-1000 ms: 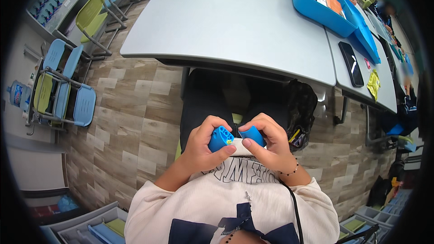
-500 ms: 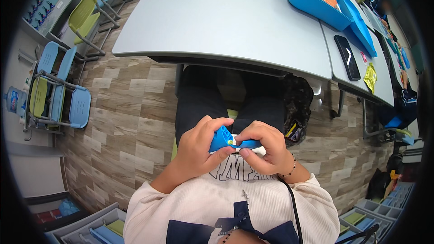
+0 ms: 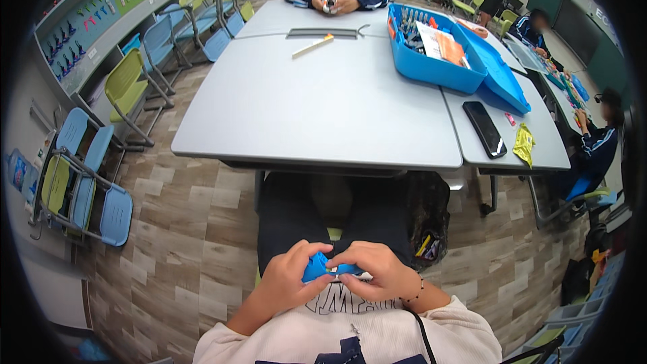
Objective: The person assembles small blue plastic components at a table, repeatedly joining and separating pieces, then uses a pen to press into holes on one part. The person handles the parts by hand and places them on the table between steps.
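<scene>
The left hand's [image 3: 286, 282] thumb and fingers grip a chunky blue piece [image 3: 314, 269] at the lower centre of the frame. The right hand [image 3: 379, 271] pinches a flatter blue part [image 3: 349, 269] just beside it; fingers cover the place where the two meet, so I cannot tell whether they are joined. A dark beaded bracelet [image 3: 420, 290] circles the right wrist. Both hands are above the person's dark-trousered lap, short of the pale table [image 3: 317, 114], whose near edge crosses the middle of the frame. Right of the knees is a dark bag [image 3: 435, 199] with small coloured things inside.

Toward the right of the frame, a black phone [image 3: 484, 129], a small pink item [image 3: 510, 119] and a crumpled yellow wrapper [image 3: 524, 145] lie on the adjoining tabletop. Above them, a filled blue box [image 3: 435, 67] straddles the seam, its lid [image 3: 502, 74] open to the right. A pale bar [image 3: 313, 47] lies left of the box. At top centre, another person's hands [image 3: 335, 4] hold a small object. Chairs line the left side.
</scene>
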Tool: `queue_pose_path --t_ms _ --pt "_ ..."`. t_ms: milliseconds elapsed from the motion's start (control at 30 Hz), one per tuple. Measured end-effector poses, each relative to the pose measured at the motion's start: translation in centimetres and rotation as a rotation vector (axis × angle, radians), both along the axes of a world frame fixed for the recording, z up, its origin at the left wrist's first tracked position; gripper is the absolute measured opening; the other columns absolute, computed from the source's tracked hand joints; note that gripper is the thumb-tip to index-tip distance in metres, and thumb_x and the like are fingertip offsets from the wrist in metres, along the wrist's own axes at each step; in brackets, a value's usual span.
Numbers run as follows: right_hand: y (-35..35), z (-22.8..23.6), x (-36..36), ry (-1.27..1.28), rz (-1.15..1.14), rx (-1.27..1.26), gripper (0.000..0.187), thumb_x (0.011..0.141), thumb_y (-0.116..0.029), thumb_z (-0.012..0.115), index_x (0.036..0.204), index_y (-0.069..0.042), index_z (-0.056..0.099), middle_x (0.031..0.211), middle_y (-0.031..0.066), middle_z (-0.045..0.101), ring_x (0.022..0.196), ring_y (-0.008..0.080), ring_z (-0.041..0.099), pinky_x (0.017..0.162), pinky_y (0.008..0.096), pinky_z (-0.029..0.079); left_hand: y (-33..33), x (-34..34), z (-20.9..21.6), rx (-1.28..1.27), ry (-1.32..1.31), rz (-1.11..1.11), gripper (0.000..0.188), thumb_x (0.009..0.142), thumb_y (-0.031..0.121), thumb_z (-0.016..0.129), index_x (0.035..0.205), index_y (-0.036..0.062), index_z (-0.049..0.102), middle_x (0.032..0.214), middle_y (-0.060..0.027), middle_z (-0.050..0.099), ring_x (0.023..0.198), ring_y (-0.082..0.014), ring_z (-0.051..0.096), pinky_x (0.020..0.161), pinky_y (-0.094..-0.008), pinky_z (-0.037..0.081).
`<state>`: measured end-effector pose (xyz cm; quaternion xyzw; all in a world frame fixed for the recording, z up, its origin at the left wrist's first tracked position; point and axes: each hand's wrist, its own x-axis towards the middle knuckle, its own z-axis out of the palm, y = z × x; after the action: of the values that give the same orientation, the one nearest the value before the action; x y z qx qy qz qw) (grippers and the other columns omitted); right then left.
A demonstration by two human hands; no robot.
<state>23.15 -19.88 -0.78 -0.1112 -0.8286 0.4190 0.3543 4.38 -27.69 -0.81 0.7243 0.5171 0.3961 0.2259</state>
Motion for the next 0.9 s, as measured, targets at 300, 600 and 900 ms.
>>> queue_pose_path --t_ms 300,600,900 --pt "-0.3 -0.1 0.2 -0.026 -0.018 0.05 0.018 0.076 -0.005 0.064 0.094 -0.002 0.062 0.079 0.0098 0.063 0.063 0.022 0.059 0.056 0.0288 0.047 -0.1 0.1 -0.4 -0.002 -0.003 0.007 0.041 0.078 0.022 0.071 0.11 0.0024 0.055 0.083 -0.0115 0.058 0.066 -0.0235 0.061 0.057 -0.0292 0.049" --pt "-0.4 -0.7 0.0 0.016 -0.039 0.128 0.02 0.079 -0.006 0.064 0.098 -0.004 0.059 0.078 0.0086 0.06 0.066 0.023 0.058 0.053 0.0304 0.046 0.1 0.1 -0.7 0.005 -0.04 0.014 0.035 0.076 0.017 0.071 0.103 0.0009 0.057 0.09 -0.0141 0.063 0.07 -0.0267 0.064 0.062 -0.0295 0.051" --pt "-0.8 -0.7 -0.6 0.087 -0.138 0.301 0.022 0.076 -0.003 0.066 0.097 -0.006 0.059 0.075 0.0062 0.057 0.063 0.022 0.055 0.051 0.0306 0.044 0.2 -0.1 -1.6 -0.113 -0.206 0.016 0.028 0.082 0.019 0.066 0.102 0.0012 0.058 0.084 -0.0113 0.064 0.069 -0.0169 0.062 0.063 -0.0278 0.049"
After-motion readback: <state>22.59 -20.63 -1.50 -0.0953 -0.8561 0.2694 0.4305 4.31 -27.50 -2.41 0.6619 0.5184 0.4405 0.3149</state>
